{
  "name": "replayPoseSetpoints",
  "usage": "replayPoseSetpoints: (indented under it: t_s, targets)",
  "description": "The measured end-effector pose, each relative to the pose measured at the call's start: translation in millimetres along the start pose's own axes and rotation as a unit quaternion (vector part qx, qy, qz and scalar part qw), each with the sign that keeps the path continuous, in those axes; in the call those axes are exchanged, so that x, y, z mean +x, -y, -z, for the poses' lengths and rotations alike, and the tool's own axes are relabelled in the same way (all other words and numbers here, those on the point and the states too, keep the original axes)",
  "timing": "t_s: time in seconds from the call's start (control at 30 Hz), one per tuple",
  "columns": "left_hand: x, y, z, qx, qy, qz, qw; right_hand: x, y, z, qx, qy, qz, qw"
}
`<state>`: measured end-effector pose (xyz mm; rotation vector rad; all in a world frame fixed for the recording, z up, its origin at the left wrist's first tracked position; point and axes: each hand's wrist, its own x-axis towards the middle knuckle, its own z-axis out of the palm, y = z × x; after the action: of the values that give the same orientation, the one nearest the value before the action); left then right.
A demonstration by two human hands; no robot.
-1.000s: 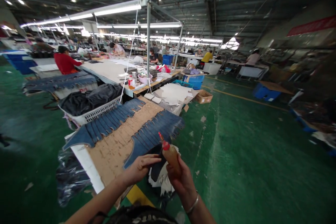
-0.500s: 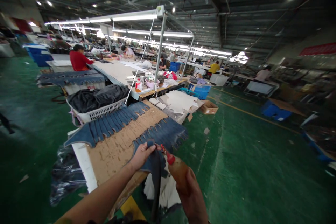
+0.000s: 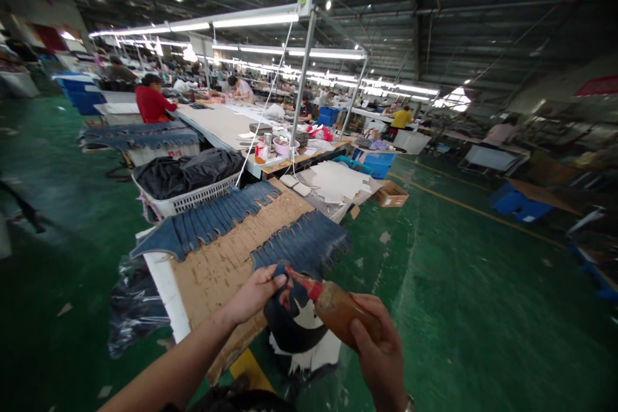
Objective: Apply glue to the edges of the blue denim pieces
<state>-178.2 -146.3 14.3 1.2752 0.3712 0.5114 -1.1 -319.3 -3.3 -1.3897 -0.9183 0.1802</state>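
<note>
Between the fingertips and thumb of my left hand (image 3: pixel 255 296) is the edge of a dark blue leather-like piece (image 3: pixel 294 333), which hangs in a curve below. My right hand (image 3: pixel 381 344) is wrapped round a squeeze bottle (image 3: pixel 340 312) of amber liquid, tilted to the left. Its red nozzle tip lies at the piece's upper edge, close to my left fingers; whether it touches cannot be made out. Behind my hands, overlapping blue pieces (image 3: pixel 306 241) lie in a row on a worn brown board (image 3: pixel 217 270). A second row of blue pieces (image 3: pixel 207 222) runs along the far left side.
A white basket (image 3: pixel 203 196) of dark material stands beyond the board. Pale sheets (image 3: pixel 335 180) lie on a surface behind it, near a cardboard box (image 3: pixel 391 193). A plastic bag (image 3: pixel 138 306) hangs at left. A person in red (image 3: pixel 153 100) works at a long table (image 3: pixel 217 122).
The bottle has tipped flatter and its nozzle has come in over the piece's upper edge. The hanging piece has swung from a straight strip into a wide curve. The view has shifted slightly.
</note>
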Motion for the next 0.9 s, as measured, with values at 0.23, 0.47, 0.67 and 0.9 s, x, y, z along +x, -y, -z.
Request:
replayPoseSetpoints:
  t_s: [0.23,0.47,0.67,0.9]
  targets:
    - [-8.9,4.3,10.5,-0.048,0.007,0.017,0.999,1.8,-13.3,-5.9,-0.058,-0.006,0.067,0.996]
    - [-12.1,3.7,11.1,-0.041,0.018,0.047,0.998,-1.2,-6.3,-5.3,-0.028,0.034,0.107,0.993]
    - [-11.5,4.0,10.2,-0.048,0.026,0.058,0.997,1.6,-5.9,-7.9,-0.083,0.002,0.113,0.990]
    - [-7.8,7.5,4.1,-0.066,0.019,0.071,0.995,-1.7,7.2,-12.5,-0.042,0.003,0.153,0.987]
